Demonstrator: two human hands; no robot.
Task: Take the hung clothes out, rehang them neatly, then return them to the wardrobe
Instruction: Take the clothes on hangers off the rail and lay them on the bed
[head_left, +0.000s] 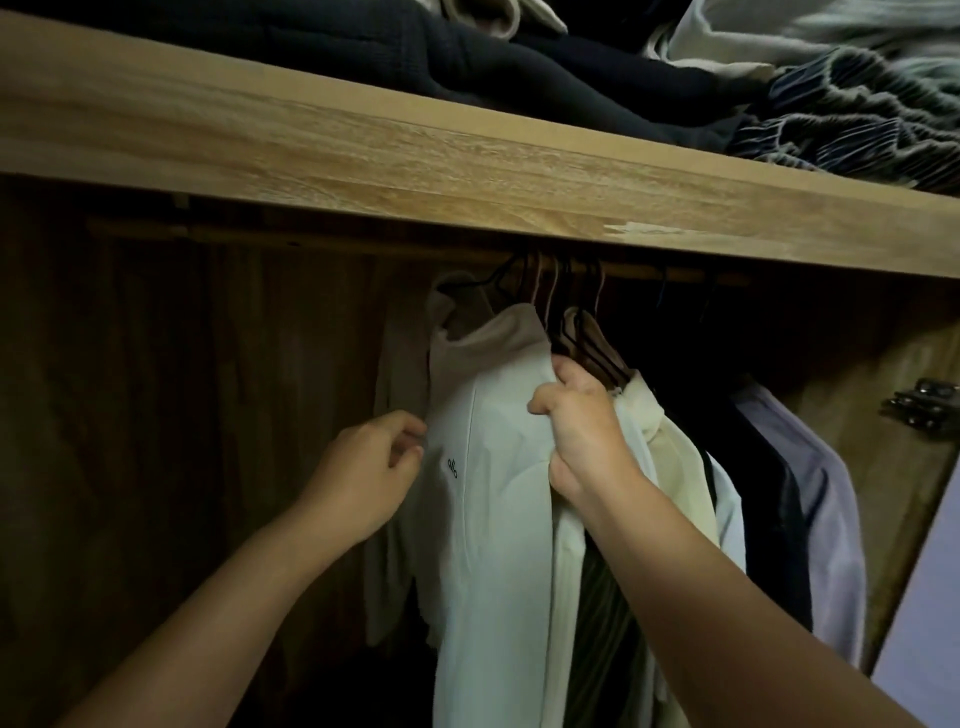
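Note:
A white top (498, 467) with a small dark logo hangs at the left end of a row of clothes on dark hangers (561, 291) from the wardrobe rail (311, 244). My right hand (582, 431) grips the white top's right shoulder edge, fingers curled into the fabric. At the top's left edge my left hand (369, 467) has its fingers loosely curled, fingertips at the cloth. Right of the white top hang a cream garment (675, 467), a dark one (763, 493) and a lilac shirt (826, 493).
A wooden shelf (415, 150) runs just above the rail, piled with folded dark clothes (467, 57) and a striped fabric (857, 114). The left half of the wardrobe interior (156, 389) is dark. A metal hinge (919, 405) sits on the right wall.

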